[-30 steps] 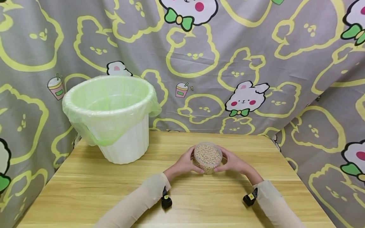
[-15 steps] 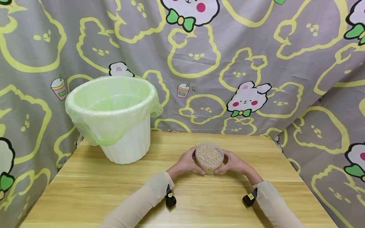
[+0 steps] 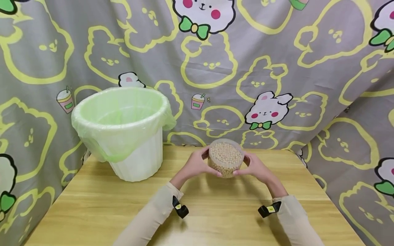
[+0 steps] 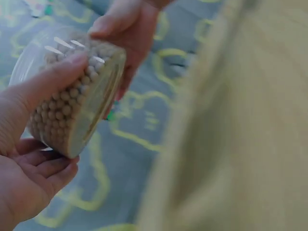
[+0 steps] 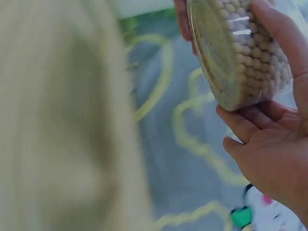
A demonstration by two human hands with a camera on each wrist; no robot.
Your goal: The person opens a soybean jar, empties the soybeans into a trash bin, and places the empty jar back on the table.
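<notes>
A clear round plastic jar [image 3: 226,159] full of small pale round beans, like soybeans, is held up off the wooden table in the head view. My left hand [image 3: 197,164] grips its left side, thumb on the near wall and fingers curled round behind. From the right, my right hand [image 3: 254,167] grips it the same way. In the left wrist view the jar [image 4: 62,113] is tilted, its flat base clear of the table, with fingers under the lower edge. The right wrist view shows the jar's base [image 5: 211,53] too. No lid covers the beans visibly.
A white ribbed bin [image 3: 144,157] with a light green bag [image 3: 123,136] folded over its rim stands at the table's back left. The wooden table [image 3: 215,218] ends at a grey curtain [image 3: 215,95] with cartoon prints. Wrist cameras [image 3: 181,207] sit on both sleeves.
Both hands have raised the jar of beans off the table and slightly away from me. The jar looks larger, and its shadow now falls on the wood below. The bin stays put.
</notes>
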